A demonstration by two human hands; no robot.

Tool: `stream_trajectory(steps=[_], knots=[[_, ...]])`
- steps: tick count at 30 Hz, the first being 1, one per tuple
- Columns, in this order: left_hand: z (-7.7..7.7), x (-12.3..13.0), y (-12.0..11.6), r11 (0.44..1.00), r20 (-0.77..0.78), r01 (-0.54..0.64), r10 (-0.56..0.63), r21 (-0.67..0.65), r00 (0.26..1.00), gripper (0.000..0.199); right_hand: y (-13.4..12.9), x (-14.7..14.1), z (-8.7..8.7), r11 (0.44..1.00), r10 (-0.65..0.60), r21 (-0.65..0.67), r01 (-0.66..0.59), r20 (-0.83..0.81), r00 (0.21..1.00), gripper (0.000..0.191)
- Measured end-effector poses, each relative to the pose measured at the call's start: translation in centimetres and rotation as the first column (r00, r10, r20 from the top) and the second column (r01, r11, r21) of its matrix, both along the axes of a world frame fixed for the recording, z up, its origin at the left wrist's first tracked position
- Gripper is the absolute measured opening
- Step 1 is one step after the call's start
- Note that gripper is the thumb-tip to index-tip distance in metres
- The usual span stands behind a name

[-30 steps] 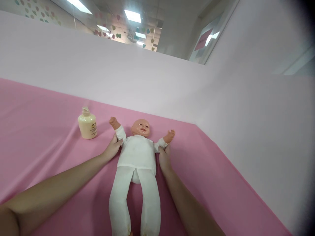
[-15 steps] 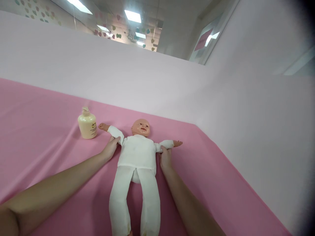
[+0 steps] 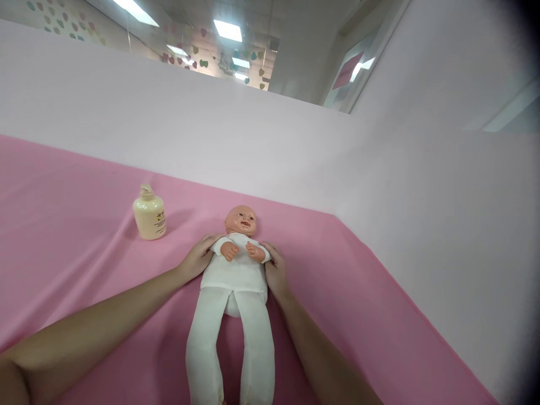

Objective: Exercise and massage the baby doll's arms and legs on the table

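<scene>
A baby doll (image 3: 234, 275) with a white cloth body lies face up, its head toward the wall and its legs toward me. Both of its arms are bent in, so the small plastic hands rest over the chest. My left hand (image 3: 198, 257) is closed around the doll's arm on the left side of the view, fingers at the sleeve by the shoulder. On the other side, my right hand (image 3: 276, 271) grips the doll's other arm near the elbow. Parts of my fingers are hidden behind the sleeves.
A cream-coloured pump bottle (image 3: 150, 218) stands left of the doll's head. Pink sheeting (image 3: 84, 225) with some folds covers the surface. A white wall (image 3: 270, 152) borders it at the back and right, with a window (image 3: 304, 62) above.
The doll's arms were stretched out to both sides and are now folded in over its chest. My hands moved with them, slightly up and inward. The bottle stayed put.
</scene>
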State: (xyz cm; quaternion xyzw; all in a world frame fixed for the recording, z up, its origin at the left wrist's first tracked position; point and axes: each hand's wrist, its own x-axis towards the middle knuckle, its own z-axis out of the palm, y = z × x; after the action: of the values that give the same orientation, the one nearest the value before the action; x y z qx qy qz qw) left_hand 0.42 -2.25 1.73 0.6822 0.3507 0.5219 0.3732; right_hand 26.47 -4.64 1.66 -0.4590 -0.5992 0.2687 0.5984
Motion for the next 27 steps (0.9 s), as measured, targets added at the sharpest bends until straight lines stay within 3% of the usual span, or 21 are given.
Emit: stream_trajectory(steps=[6,14,21,27], knots=[[-0.25,-0.27,0.21,1.000,-0.025,-0.004,0.004,0.014,1.000,0.044,0.15,0.25,-0.20,1.000,0.013,-0.019,-0.013,-0.001,1.000,0.051],[-0.44,-0.57,0.19,0.997,-0.186,-0.023,0.036,0.073,0.982,0.055,0.27,0.30,-0.37,0.998,0.046,-0.040,-0.049,-0.093,0.995,0.038],[-0.46,-0.64,0.07,0.999,-0.143,-0.041,0.044,0.028,0.989,0.048,0.16,0.54,-0.60,0.996,0.057,-0.068,-0.065,-0.107,0.993,0.046],[-0.68,-0.41,0.20,0.994,-0.079,-0.088,0.082,-0.068,0.994,0.051,-0.17,0.34,-0.32,0.998,-0.004,-0.068,-0.005,-0.127,0.992,0.047]])
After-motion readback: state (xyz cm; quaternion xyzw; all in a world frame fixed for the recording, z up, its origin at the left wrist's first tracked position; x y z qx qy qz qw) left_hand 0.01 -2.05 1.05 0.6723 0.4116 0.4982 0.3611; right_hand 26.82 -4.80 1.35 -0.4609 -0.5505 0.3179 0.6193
